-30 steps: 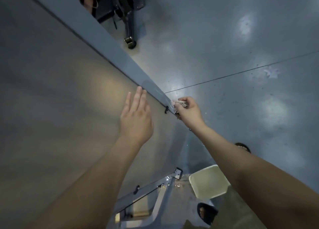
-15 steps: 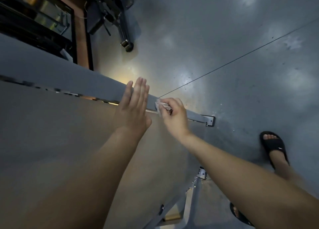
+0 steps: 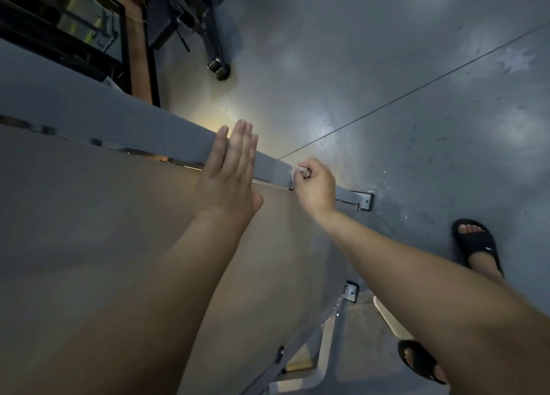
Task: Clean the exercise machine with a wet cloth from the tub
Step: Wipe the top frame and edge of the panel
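Cloth (image 3: 301,172), one, bunched in right grip (image 3: 315,186) against machine bar (image 3: 148,130), left grip (image 3: 227,180) flat, fingers (image 3: 241,144) straight, two sandals (image 3: 476,243)

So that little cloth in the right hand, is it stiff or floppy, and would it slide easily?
Probably floppy: the cloth is crumpled small inside the right hand. Likely light, since only a scrap peeks out. Pressed on the smooth grey bar, it should glide easily if wet.
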`<state>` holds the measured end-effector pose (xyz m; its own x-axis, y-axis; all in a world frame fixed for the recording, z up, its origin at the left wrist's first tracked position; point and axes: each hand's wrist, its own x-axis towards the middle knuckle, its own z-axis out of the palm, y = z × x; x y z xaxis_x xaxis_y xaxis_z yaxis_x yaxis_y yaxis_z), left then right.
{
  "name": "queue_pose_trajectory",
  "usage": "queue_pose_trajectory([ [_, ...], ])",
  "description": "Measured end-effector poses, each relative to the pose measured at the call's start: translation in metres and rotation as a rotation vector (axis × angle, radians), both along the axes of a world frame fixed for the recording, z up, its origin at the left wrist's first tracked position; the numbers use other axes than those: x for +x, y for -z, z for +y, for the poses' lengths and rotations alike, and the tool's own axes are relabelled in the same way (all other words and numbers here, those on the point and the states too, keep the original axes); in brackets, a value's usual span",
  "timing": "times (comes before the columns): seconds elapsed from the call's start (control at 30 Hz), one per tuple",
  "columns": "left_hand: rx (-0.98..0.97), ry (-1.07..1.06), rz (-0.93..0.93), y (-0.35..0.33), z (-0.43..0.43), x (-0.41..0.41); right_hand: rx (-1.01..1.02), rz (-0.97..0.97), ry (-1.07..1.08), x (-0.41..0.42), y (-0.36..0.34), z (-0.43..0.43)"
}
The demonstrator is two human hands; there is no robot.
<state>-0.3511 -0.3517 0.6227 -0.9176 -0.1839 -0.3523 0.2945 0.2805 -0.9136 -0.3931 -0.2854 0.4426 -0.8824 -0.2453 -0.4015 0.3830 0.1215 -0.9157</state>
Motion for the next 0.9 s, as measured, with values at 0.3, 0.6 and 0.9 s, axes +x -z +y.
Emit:
queue_pose_trajectory([
  [0.3, 0.038, -0.012, -0.005, -0.001, -0.001, -0.001, -0.015, -0.066, 0.008, -0.001, 0.009, -0.005],
  [0.6, 0.301, -0.091, -0.037, 0.033, 0.034, 0.024, -0.141, -0.047, -0.031, 0.011, 0.017, -0.006],
  [0.9, 0.194, -0.164, -0.112, 0.048, 0.013, 0.038, -0.125, -0.061, -0.084, 0.012, 0.023, -0.004],
])
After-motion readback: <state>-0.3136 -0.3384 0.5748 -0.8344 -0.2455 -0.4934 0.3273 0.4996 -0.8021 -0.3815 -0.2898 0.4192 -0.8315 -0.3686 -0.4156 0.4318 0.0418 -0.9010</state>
